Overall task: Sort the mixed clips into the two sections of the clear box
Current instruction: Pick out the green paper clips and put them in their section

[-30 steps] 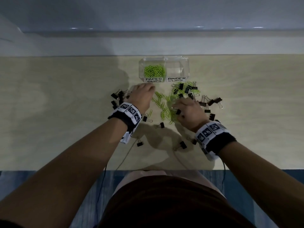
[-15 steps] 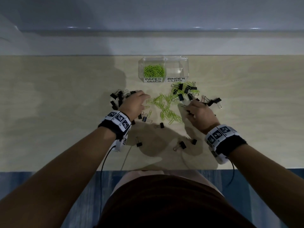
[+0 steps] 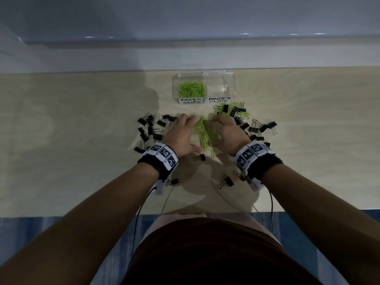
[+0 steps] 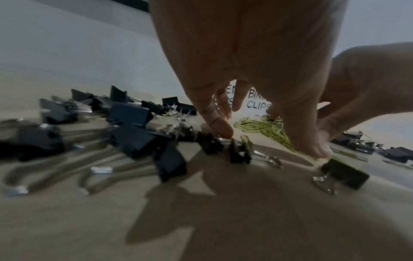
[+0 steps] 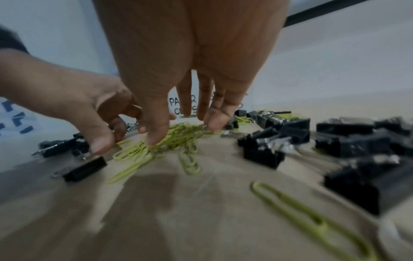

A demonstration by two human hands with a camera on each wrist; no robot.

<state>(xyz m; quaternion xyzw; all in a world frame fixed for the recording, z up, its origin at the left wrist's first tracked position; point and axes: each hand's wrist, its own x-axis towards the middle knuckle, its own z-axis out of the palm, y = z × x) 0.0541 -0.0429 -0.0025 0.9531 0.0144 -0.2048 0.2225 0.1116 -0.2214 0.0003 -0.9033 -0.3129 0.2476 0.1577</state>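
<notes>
Head view shows the green paper clips [image 3: 203, 132] heaped on the worktop [image 3: 82, 161] just in front of the clear box [image 3: 203, 87]. The left hand [image 3: 181, 136] and right hand [image 3: 224, 134] flank the heap, fingers down and loosely spread, holding nothing, seemingly raking it together. Some paper clips already fill the box's left section; the right looks empty. Black binder clips [image 3: 152, 128] crowd both flanks and could get swept along.

Box labels [image 4: 257, 100] half hidden behind fingers, nearest binder clips [image 5: 357, 185] blurred
</notes>
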